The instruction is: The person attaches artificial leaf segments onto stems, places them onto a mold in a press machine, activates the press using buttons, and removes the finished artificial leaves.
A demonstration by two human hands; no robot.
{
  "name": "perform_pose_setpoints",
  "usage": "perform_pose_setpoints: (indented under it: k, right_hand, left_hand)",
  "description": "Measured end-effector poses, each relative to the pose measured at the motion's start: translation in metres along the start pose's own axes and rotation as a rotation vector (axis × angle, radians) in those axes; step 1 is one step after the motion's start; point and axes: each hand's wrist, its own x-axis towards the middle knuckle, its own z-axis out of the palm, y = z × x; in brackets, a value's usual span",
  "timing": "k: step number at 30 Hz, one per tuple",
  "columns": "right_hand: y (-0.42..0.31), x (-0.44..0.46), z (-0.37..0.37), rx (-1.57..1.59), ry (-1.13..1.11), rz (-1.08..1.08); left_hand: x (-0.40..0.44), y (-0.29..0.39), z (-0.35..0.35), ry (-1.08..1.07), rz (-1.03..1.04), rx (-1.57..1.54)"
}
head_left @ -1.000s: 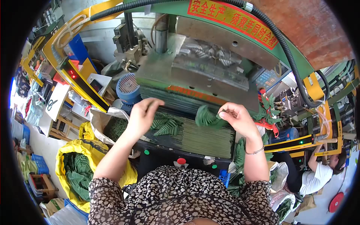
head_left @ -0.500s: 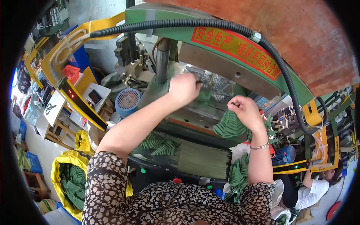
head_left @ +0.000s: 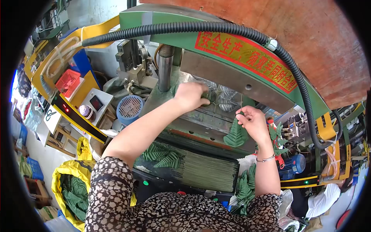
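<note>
Here we are at the press point(head_left: 255, 75), with our right hand point(head_left: 251, 120) pinching a green leaf point(head_left: 235, 133) by its top end, between thumb and fingers. The leaf hangs at seven o'clock from that hand, frond downward, and at four o'clock from our left hand point(head_left: 191, 96). That left hand is up at the mold point(head_left: 228, 102), fingers bent and a little blurred; something dark green shows by the fingertips, but we cannot tell whether we grip it. The mold's metal leaf shapes sit just beside it, at three o'clock, and at ten o'clock from our right.

Down at seven from our left hand lies the leaf pile point(head_left: 162, 154), touching the rows of stems point(head_left: 208, 170). More fronds point(head_left: 245, 185) are at six from our right, and the yellow sack point(head_left: 73, 189) of leaves is at eight from our left.
</note>
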Motion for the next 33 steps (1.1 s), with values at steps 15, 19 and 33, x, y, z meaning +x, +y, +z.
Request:
perform_pose_setpoints:
  k: [15, 19, 33]
  right_hand:
    - [0.075, 0.224, 0.030, -0.590, 0.394, -0.434]
    - [0.093, 0.258, 0.063, -0.591, 0.439, -0.419]
    - [0.152, 0.234, -0.027, -0.665, 0.627, -0.240]
  left_hand:
    - [-0.009, -0.029, -0.006, 0.386, 0.087, 0.116]
    - [0.015, -0.031, 0.004, 0.251, 0.081, 0.105]
    - [0.059, -0.038, 0.022, 0.574, 0.235, -0.105]
